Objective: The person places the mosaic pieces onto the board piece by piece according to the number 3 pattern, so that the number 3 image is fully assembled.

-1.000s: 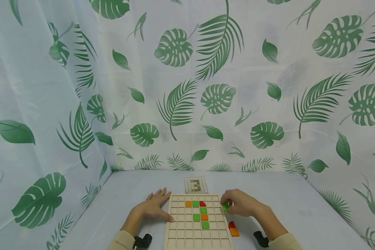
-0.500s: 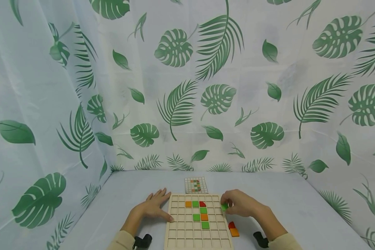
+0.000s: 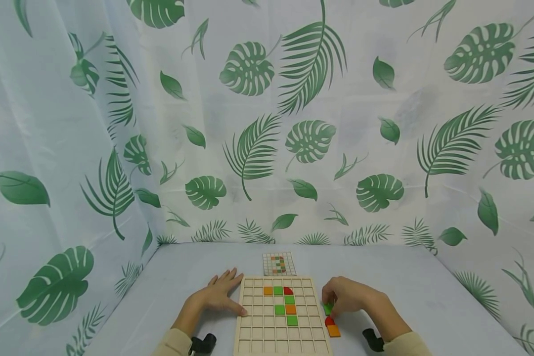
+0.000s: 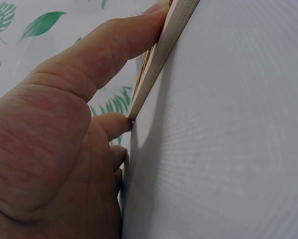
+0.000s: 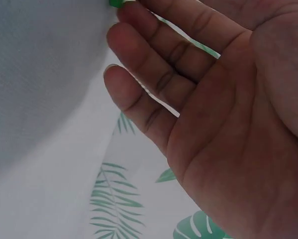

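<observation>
My left hand (image 3: 220, 292) lies with fingers spread at the left edge of the pale wooden grid board (image 3: 258, 333). In the left wrist view, its thumb (image 4: 121, 40) rests on the board's rim and a fingertip touches the corner. Beyond the board's right edge, my right hand (image 3: 349, 296) pinches a green square tile (image 3: 328, 309) low over the table; in the right wrist view only a sliver of green (image 5: 116, 3) shows by the fingertips. Just nearer lie a red quarter-round tile (image 3: 330, 321) and an orange square tile (image 3: 333, 331), touching each other.
Several tiles sit in the board's cells, among them an orange one (image 3: 268, 290), a red quarter-round (image 3: 288, 290) and a green one (image 3: 292, 320). A small printed pattern card (image 3: 279, 264) lies behind the board. Leaf-print curtains (image 3: 267, 217) hang behind the table.
My right hand has moved right and nearer with the green tile, from beside the board's upper right edge to just behind the red tile. The left hand has not moved.
</observation>
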### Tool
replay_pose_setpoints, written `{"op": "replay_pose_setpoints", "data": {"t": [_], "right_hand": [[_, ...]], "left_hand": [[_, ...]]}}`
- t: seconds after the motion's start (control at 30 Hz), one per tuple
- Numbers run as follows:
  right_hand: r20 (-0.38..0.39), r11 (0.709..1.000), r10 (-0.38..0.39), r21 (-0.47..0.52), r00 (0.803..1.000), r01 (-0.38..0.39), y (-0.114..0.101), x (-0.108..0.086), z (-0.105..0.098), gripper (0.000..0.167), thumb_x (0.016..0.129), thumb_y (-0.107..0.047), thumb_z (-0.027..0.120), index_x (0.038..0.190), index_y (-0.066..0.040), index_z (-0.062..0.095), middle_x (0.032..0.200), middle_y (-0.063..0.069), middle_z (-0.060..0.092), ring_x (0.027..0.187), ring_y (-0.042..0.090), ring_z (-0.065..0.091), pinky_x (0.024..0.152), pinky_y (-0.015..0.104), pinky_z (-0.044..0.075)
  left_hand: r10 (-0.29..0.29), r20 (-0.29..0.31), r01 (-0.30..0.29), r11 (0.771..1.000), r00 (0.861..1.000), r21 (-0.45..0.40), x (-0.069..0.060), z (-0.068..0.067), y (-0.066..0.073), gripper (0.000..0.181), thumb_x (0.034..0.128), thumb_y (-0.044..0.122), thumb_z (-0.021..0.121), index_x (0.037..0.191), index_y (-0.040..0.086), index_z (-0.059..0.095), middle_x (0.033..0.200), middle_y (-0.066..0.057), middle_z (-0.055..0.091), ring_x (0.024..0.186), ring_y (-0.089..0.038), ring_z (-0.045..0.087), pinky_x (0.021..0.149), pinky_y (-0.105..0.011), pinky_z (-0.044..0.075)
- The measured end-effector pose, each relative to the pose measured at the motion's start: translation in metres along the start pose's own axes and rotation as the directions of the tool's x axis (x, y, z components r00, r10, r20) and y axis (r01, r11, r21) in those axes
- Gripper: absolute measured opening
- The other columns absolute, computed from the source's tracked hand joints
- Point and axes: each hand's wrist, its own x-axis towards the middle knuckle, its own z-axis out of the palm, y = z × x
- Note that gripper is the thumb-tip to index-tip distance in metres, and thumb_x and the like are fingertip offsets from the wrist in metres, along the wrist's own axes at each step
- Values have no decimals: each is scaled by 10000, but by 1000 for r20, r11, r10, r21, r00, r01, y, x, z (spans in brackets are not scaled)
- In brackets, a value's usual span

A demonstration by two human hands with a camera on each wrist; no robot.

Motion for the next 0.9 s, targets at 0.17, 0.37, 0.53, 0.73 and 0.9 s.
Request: {"op": "replay_pose_setpoints", "data": {"t": [0.17, 0.37, 0.53, 0.73, 0.9], "right_hand": [[23, 1000, -24, 2, 999, 24, -1, -1, 0, 249, 723, -24, 918, 823, -182, 753, 838, -15, 654, 790, 170, 564, 657, 286, 483], [87, 999, -4, 44, 996, 0, -4, 0, 3, 266, 701, 41, 903, 777, -178, 771, 776, -2, 677, 708, 136, 548, 609, 260, 437], [96, 1000, 8, 28, 995, -11, -6, -1, 4, 268, 698, 45, 901, 768, -165, 751, 742, -9, 669, 684, 119, 543, 601, 252, 432], [97, 998, -35, 55, 995, 30, -7, -1, 4, 238, 727, 17, 889, 774, -120, 700, 710, -42, 643, 670, 109, 556, 592, 239, 432], [77, 986, -133, 115, 988, 123, -6, 1, 1, 165, 817, 22, 813, 876, -118, 752, 759, -34, 663, 681, 92, 565, 589, 225, 457]], "left_hand": [[9, 13, -9, 1000, 1000, -12, -2, -1, -1, 1210, 696, 668, 832, 1632, 84, 334, 1728, -220, 176, 1609, -449, 111, 1272, -686, 35], [10, 2, -10, 1000, 1000, -9, 0, -1, -1, 1193, 698, 652, 838, 1626, 85, 350, 1727, -211, 193, 1611, -430, 133, 1277, -678, 54], [7, 3, -7, 1000, 1000, -1, 0, -1, 0, 1197, 701, 651, 836, 1627, 77, 342, 1727, -219, 184, 1609, -441, 127, 1275, -681, 55], [-3, 5, 3, 1000, 1000, -3, -2, -2, 1, 1183, 705, 630, 845, 1629, 87, 344, 1730, -207, 181, 1613, -429, 124, 1280, -671, 51], [-6, 13, 6, 1000, 1000, 2, -1, -3, 1, 1165, 719, 614, 843, 1634, 100, 337, 1734, -192, 182, 1617, -411, 128, 1283, -664, 61]]}}
